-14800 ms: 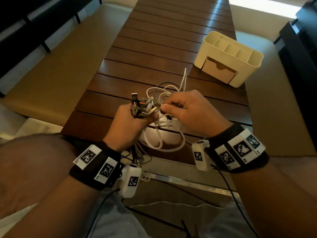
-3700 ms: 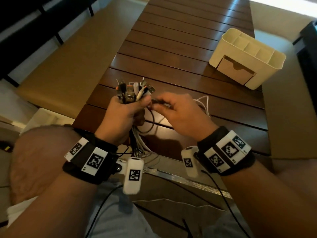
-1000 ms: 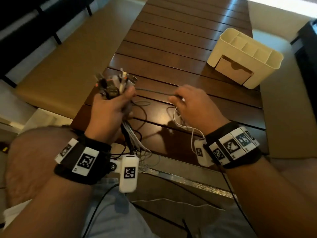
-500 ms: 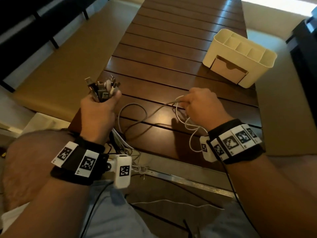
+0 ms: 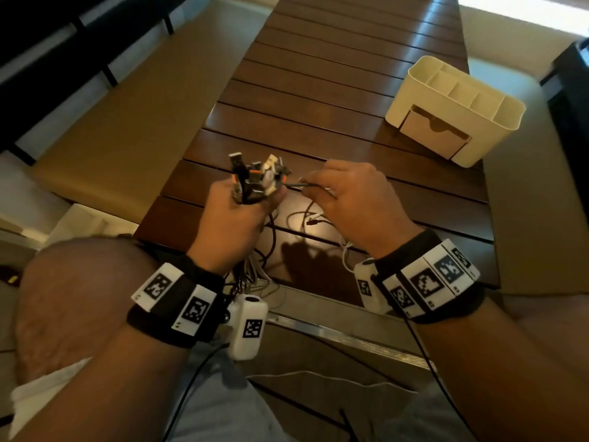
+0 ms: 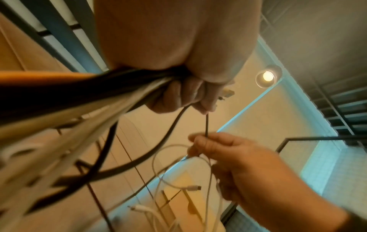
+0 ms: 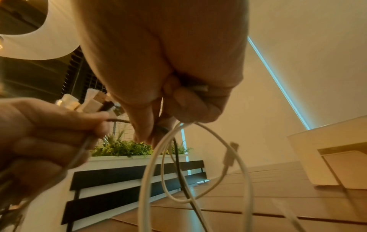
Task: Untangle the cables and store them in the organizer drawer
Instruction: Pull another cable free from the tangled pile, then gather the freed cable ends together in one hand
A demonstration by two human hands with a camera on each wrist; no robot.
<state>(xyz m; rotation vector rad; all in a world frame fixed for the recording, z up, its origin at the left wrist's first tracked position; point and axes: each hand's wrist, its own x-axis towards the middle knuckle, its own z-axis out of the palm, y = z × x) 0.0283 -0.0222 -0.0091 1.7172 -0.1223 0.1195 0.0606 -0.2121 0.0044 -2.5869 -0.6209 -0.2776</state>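
My left hand (image 5: 236,218) grips a bundle of cable ends (image 5: 258,178), plugs pointing up, above the near end of the wooden table (image 5: 318,100); the cords (image 6: 83,109) hang down from the fist. My right hand (image 5: 347,199) pinches a thin dark cable (image 5: 299,185) that runs taut from the bundle, and also holds loops of white cable (image 7: 198,164). A dark plug (image 5: 310,222) and white cable lie on the table under the hands. The cream organizer (image 5: 452,106) stands at the far right with its drawer (image 5: 430,132) pushed in.
Tan benches (image 5: 121,122) run along both sides of the table. Loose cords (image 5: 255,275) dangle over the table's near edge (image 5: 334,333) onto my lap. A planter with greenery (image 7: 127,150) stands beyond the table's end.
My hands have come back together: the left moved right with the bundle, and the right moved in close, now pinching the dark cable right beside the plugs.
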